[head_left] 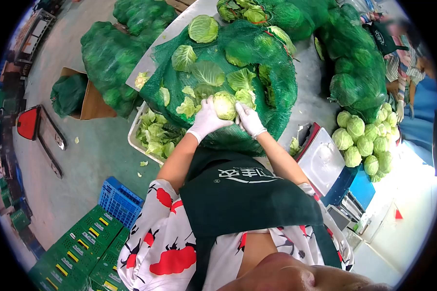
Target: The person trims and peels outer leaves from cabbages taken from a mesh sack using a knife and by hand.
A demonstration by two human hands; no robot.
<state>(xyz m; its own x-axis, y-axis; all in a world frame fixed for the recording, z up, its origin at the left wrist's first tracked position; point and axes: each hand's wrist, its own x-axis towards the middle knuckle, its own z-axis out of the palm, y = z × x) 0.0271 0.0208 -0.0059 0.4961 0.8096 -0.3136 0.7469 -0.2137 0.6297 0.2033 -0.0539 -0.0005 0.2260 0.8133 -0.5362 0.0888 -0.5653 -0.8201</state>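
A small, pale green cabbage (224, 105) sits between my two white-gloved hands. My left hand (210, 119) is curled against its left side. On the opposite side, my right hand (249, 120) has its fingers closed against the cabbage's lower right. Under it spreads a green mesh bag (172, 82) on the table, with loose cabbage leaves (208, 72) strewn over it. Another cabbage (203, 29) rests at the far side of the mesh, and more show through the netting at the right.
A white bin (135, 138) of leaves stands left of my arms. Filled mesh sacks (109, 63) lie on the floor; others (349, 58) are at right. Nearby are a scale (320, 160), stacked cabbages (364, 140), green crates (77, 247) and another person (403, 68).
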